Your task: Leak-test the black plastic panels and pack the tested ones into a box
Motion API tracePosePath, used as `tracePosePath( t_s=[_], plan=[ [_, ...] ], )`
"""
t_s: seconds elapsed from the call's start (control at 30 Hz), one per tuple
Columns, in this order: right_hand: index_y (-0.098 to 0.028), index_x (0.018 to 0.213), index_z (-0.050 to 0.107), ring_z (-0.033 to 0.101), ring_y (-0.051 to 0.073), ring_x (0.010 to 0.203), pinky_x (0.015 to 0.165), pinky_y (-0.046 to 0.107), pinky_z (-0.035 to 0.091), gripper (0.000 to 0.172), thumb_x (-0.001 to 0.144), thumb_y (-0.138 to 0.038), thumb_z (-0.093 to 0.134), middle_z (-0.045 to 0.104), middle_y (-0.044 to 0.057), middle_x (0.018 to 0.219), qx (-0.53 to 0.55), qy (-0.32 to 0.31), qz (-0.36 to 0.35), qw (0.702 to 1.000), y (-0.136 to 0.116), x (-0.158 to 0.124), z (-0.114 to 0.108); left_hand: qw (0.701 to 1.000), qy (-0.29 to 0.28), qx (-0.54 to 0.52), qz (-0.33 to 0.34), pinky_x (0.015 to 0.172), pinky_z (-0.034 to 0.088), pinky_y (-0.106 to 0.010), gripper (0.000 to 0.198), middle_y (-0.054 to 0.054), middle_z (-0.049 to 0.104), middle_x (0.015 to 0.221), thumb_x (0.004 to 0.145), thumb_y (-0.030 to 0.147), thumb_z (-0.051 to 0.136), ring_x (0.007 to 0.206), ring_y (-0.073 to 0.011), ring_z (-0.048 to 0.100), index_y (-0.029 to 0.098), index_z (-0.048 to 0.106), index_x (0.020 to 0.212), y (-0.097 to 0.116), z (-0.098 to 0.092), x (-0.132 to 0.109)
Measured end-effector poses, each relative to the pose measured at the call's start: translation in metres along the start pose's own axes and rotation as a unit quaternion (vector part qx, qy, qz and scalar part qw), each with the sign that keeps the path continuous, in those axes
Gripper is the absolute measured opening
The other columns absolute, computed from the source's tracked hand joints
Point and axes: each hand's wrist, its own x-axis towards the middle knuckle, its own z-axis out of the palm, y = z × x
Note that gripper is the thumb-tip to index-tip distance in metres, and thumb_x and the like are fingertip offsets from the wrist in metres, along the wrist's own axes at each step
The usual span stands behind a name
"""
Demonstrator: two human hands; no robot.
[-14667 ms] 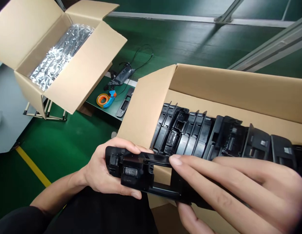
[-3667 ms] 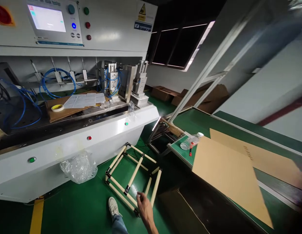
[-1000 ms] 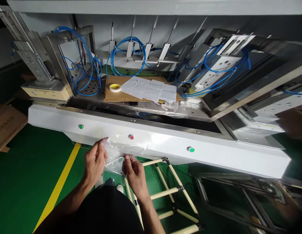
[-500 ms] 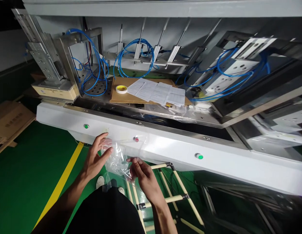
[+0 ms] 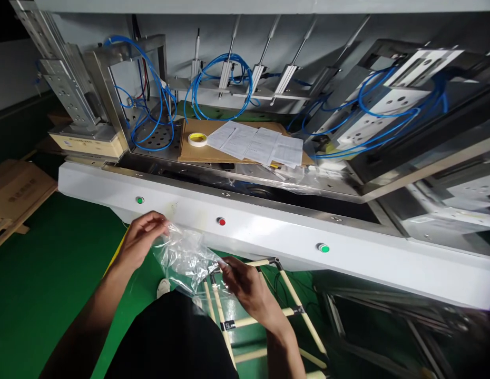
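Holding: you had the clear bag (image 5: 185, 258) up in front of your lap, stretched btwn both hands.
L hand (image 5: 144, 237): pinched bag's upper L edge, thumb to fingertips; a moment prior, fingers were spread.
R hand (image 5: 247, 284): pinched bag's R edge, fingers curled.
Bag: spread wider than b4; red button (image 5: 222, 222), prev. behind plastic, now showed uncovered.
Panel edge: white front panel (image 5: 268, 226) ran just beyond your hands, bag near its lower edge.
Tubes: pale tube frame (image 5: 253, 320) stood below your R hand, so less room there.
Floor: green floor (image 5: 39, 284) gave more room, L of your L arm.
Machine bed: tape roll (image 5: 197, 140) & papers (image 5: 261, 143) lay on cardboard (image 5: 205, 152), well apart from your hands.
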Motion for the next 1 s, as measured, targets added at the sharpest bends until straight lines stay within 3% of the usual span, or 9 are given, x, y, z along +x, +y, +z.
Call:
tracePosePath(
  t_s=[0.1,0.2,0.3,0.47,0.67,0.77,0.83,0.9,1.0],
  plan=[
    [-0.022,0.086,0.077,0.041,0.014,0.058,0.051,0.028,0.038,0.050,0.097,-0.069,0.066,0.055,-0.002,0.064,0.002,-0.027,0.011,1.000,0.002,-0.001,-0.012,0.998,-0.009,-0.050,-0.022,0.060,0.059,-0.027,0.036,0.006,0.058,0.066,0.079,0.049,0.089,0.054,-0.0094,0.054,0.020,0.069,0.083,0.011,-0.002,0.003],
    [-0.022,0.102,0.081,0.060,0.018,0.069,0.064,0.032,0.054,0.045,0.086,-0.064,0.082,0.073,0.003,0.083,0.057,-0.034,0.038,0.997,0.009,-0.005,-0.025,0.995,-0.003,-0.083,-0.048,0.042,0.050,-0.022,0.040,0.006,0.059,0.074,0.077,0.050,0.092,0.045,-0.0052,0.046,0.019,0.067,0.085,0.019,-0.004,0.004],
    [-0.023,0.119,0.079,0.070,0.022,0.081,0.078,0.038,0.062,0.058,0.072,-0.052,0.097,0.079,0.008,0.103,0.111,-0.018,0.046,0.993,0.021,-0.009,-0.031,0.995,0.008,-0.079,-0.066,0.038,0.045,-0.020,0.042,0.006,0.060,0.078,0.078,0.051,0.092,0.042,-0.0030,0.044,0.019,0.066,0.086,0.020,-0.007,0.003],
    [-0.020,0.098,0.078,0.070,0.023,0.077,0.074,0.038,0.062,0.057,0.071,-0.067,0.094,0.074,0.004,0.079,0.226,0.133,0.075,0.962,0.037,-0.001,-0.015,0.996,0.020,-0.062,-0.058,0.037,0.041,-0.018,0.040,0.007,0.060,0.076,0.082,0.052,0.089,0.042,-0.0017,0.040,0.019,0.067,0.086,0.006,-0.013,-0.004],
    [-0.020,0.087,0.073,0.061,0.017,0.062,0.059,0.030,0.054,0.059,0.081,-0.078,0.080,0.072,0.004,0.077,0.249,0.325,0.046,0.911,0.031,0.005,0.008,0.998,-0.013,0.015,-0.056,0.063,0.058,-0.025,0.036,0.001,0.068,0.076,0.083,0.052,0.088,0.060,-0.0100,0.061,0.019,0.073,0.085,-0.011,-0.031,-0.015],
    [-0.018,0.097,0.077,0.053,0.014,0.054,0.053,0.028,0.047,0.059,0.088,-0.076,0.075,0.069,0.003,0.071,0.184,0.356,0.028,0.916,0.021,0.000,0.010,0.996,-0.061,0.036,-0.059,0.100,0.060,-0.035,0.039,-0.008,0.081,0.109,0.077,0.044,0.095,0.105,-0.0229,0.077,0.024,0.078,0.106,-0.013,-0.042,-0.020],
    [-0.017,0.096,0.078,0.051,0.013,0.052,0.052,0.028,0.045,0.059,0.088,-0.076,0.075,0.069,0.003,0.070,0.161,0.356,0.024,0.920,0.015,-0.003,0.009,0.994,-0.089,0.054,-0.033,0.120,0.049,-0.042,0.064,-0.012,0.077,0.137,0.067,0.038,0.101,0.136,-0.0306,0.067,0.027,0.076,0.126,-0.012,-0.045,-0.023],
    [-0.017,0.096,0.079,0.052,0.014,0.052,0.051,0.029,0.045,0.060,0.088,-0.076,0.075,0.070,0.004,0.070,0.148,0.348,0.022,0.925,0.012,-0.006,0.008,0.992,-0.102,0.078,-0.004,0.125,0.045,-0.044,0.074,-0.013,0.074,0.143,0.064,0.037,0.103,0.143,-0.0333,0.062,0.028,0.075,0.132,-0.011,-0.042,-0.025],
    [-0.017,0.101,0.081,0.054,0.016,0.054,0.052,0.030,0.048,0.061,0.088,-0.076,0.075,0.071,0.005,0.072,0.129,0.336,0.019,0.933,0.009,-0.009,0.007,0.994,-0.077,0.079,-0.005,0.108,0.057,-0.039,0.044,-0.011,0.082,0.115,0.073,0.044,0.096,0.118,-0.0299,0.075,0.023,0.083,0.110,-0.013,-0.031,-0.026]
  ],
)
